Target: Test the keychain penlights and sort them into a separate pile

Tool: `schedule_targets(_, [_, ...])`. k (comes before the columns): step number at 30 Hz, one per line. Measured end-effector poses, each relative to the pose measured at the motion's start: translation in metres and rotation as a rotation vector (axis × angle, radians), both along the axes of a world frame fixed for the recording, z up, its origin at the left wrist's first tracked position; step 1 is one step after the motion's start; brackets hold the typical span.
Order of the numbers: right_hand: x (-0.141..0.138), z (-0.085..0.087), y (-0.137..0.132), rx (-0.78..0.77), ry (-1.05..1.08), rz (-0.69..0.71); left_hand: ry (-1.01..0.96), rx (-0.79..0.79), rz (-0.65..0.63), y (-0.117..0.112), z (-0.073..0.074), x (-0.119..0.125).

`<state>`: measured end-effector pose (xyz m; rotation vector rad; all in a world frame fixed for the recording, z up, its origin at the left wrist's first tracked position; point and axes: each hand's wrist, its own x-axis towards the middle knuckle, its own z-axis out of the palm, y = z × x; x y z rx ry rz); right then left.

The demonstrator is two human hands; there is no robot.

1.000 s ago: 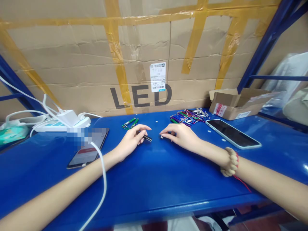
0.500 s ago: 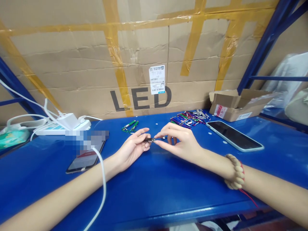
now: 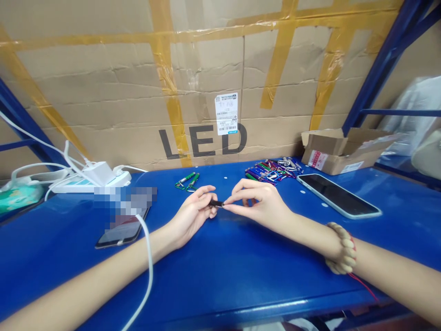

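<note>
My left hand (image 3: 193,212) pinches a small black cylinder (image 3: 216,202), like the body of a tiny keychain light, just above the blue table (image 3: 220,271). My right hand (image 3: 257,206) meets it from the right, with thumb and forefinger pinched at the cylinder's end; whether they hold a small part there is too small to make out. Two green keychain lights (image 3: 188,180) lie just behind the left hand. A heap of coloured keychain lights (image 3: 272,168) lies behind the right hand.
A phone (image 3: 339,195) lies face up at the right, another phone (image 3: 121,226) with a white cable (image 3: 146,257) at the left. A power strip (image 3: 91,180) sits at the back left, an open carton (image 3: 341,148) at the back right. A large "LED" cardboard box (image 3: 203,92) forms the back wall.
One second ago the hands rested apart on the table, each with a small piece. They have since risen and come together, with the right fingertips now at the end of the black cylinder.
</note>
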<state>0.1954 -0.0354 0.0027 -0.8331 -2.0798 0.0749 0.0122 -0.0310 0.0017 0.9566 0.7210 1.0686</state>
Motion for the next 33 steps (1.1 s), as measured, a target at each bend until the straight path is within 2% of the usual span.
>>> schedule_targets(7, [0.000, 0.004, -0.002, -0.030, -0.054, -0.122, 0.068, 0.109, -0.019, -0.002, -0.001, 0.000])
schedule_targets(10, [-0.001, 0.004, -0.001, -0.067, -0.021, -0.176, 0.052, 0.084, -0.007, -0.001, 0.000, 0.002])
schedule_targets(14, [-0.001, 0.003, 0.000, -0.090, 0.026, -0.140, -0.001, -0.031, 0.024, 0.003, 0.000, 0.002])
schedule_targets(16, [0.000, 0.004, -0.001, -0.064, 0.041, -0.127, 0.048, -0.007, 0.040, 0.005, 0.002, -0.002])
schedule_targets(18, [0.000, 0.005, -0.002, -0.025, 0.038, -0.123, 0.215, 0.220, 0.118, 0.006, 0.005, -0.009])
schedule_targets(20, [0.001, 0.005, -0.003, 0.006, 0.025, -0.121, 0.497, 0.641, 0.231, 0.007, 0.010, -0.017])
schedule_targets(21, [0.001, 0.005, -0.003, 0.016, 0.016, -0.120, 0.654, 0.868, 0.245, 0.008, 0.012, -0.021])
schedule_targets(22, [0.001, 0.005, -0.003, 0.021, 0.008, -0.118, 0.802, 1.044, 0.195, 0.008, 0.014, -0.025])
schedule_targets(23, [0.001, 0.005, -0.003, 0.025, 0.002, -0.117, 0.951, 1.131, 0.097, 0.009, 0.015, -0.028])
schedule_targets(25, [0.001, 0.004, -0.002, 0.036, 0.004, -0.117, 1.141, 1.215, -0.073, 0.010, 0.015, -0.030])
schedule_targets(26, [0.001, 0.004, -0.002, 0.042, 0.010, -0.117, 1.189, 1.233, -0.108, 0.011, 0.014, -0.031])
schedule_targets(29, [0.002, 0.004, -0.001, 0.059, 0.030, -0.114, 1.203, 1.270, -0.108, 0.012, 0.009, -0.030])
schedule_targets(33, [0.002, 0.003, 0.000, 0.061, 0.025, -0.114, 1.103, 1.296, -0.080, 0.013, 0.004, -0.026])
